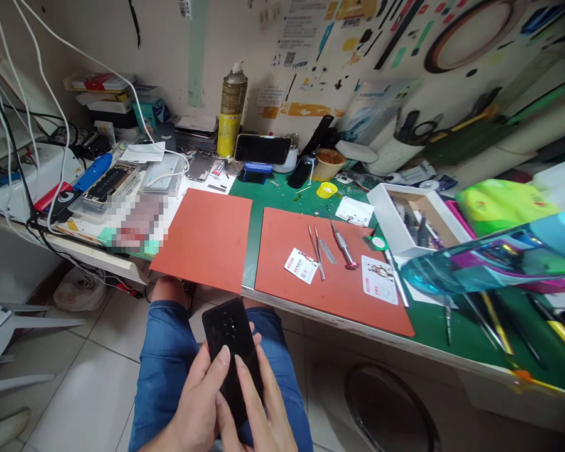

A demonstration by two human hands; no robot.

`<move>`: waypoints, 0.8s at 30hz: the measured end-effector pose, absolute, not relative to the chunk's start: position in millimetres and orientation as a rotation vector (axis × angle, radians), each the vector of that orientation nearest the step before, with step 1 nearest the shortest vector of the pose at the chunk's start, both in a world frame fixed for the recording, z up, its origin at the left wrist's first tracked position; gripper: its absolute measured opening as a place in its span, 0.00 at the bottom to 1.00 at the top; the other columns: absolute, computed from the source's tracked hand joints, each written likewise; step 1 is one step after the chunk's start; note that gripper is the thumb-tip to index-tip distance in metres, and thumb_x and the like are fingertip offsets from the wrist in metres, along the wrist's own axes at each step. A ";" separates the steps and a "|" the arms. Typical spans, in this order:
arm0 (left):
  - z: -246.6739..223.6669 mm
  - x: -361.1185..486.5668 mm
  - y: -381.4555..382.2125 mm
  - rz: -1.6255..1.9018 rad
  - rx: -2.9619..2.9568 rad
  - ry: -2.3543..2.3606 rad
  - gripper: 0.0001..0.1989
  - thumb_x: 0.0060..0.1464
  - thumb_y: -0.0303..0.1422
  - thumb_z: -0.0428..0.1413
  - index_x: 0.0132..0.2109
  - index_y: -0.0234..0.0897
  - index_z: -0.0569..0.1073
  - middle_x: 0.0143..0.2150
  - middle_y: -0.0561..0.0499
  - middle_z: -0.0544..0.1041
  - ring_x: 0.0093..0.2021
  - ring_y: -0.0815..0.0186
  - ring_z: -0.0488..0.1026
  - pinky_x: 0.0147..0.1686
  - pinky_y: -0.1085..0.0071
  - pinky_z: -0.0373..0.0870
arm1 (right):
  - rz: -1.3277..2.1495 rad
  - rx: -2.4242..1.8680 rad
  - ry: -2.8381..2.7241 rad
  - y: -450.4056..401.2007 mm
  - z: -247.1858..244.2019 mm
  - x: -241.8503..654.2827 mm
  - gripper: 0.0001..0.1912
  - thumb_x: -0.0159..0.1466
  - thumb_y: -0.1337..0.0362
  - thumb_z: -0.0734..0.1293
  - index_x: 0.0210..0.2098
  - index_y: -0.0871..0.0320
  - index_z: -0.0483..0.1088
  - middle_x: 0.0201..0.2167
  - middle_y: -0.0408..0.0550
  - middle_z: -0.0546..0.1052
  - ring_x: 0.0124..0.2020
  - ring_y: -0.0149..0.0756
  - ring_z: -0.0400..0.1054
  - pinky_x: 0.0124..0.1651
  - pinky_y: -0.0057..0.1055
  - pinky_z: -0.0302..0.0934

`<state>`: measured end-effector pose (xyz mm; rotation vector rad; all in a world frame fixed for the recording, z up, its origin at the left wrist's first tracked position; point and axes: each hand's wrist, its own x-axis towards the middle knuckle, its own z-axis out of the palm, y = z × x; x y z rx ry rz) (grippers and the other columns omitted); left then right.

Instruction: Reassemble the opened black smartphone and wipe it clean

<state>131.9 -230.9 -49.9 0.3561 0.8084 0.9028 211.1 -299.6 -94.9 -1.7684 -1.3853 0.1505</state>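
Above my lap, in front of the bench edge, a black phone [233, 339] is held with its back and camera bump facing up. My left hand [198, 395] grips its left side, thumb lying on the back. My right hand [263, 402] holds the right side, with a finger resting on the back near the left thumb. On the right orange mat [282, 232] lie tweezers [317, 251], a screwdriver [343, 245] and two printed cards [301, 265]. The left orange mat [207, 238] sits beside it.
A teal bottle [489, 251] lies across the right side beside a white box [414, 220]. At the back stand a yellow spray can [230, 113] and a propped phone [262, 149]. White cables [40, 69] hang at the left, near opened phone parts [108, 183].
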 end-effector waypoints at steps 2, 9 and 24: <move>-50.4 133.0 -230.9 0.900 0.349 0.809 0.24 0.63 0.47 0.66 0.61 0.42 0.82 0.63 0.40 0.81 0.74 0.45 0.66 0.77 0.45 0.49 | 0.144 -1.780 -1.399 -299.7 -93.8 212.8 0.30 0.71 0.64 0.71 0.72 0.47 0.68 0.74 0.55 0.67 0.65 0.65 0.74 0.56 0.53 0.78; -49.6 134.7 -231.0 0.899 0.341 0.824 0.23 0.64 0.46 0.65 0.61 0.41 0.82 0.62 0.39 0.82 0.73 0.45 0.68 0.77 0.44 0.51 | 0.125 -1.797 -1.455 -304.2 -94.0 212.0 0.32 0.71 0.64 0.70 0.73 0.46 0.67 0.75 0.55 0.65 0.68 0.67 0.70 0.57 0.58 0.76; -52.0 136.5 -234.9 0.817 0.283 0.865 0.29 0.63 0.44 0.66 0.68 0.45 0.75 0.62 0.38 0.81 0.63 0.43 0.78 0.68 0.46 0.68 | 1.320 -1.362 -0.675 -223.7 -28.3 290.3 0.21 0.66 0.45 0.76 0.42 0.59 0.85 0.26 0.44 0.81 0.26 0.32 0.72 0.28 0.26 0.68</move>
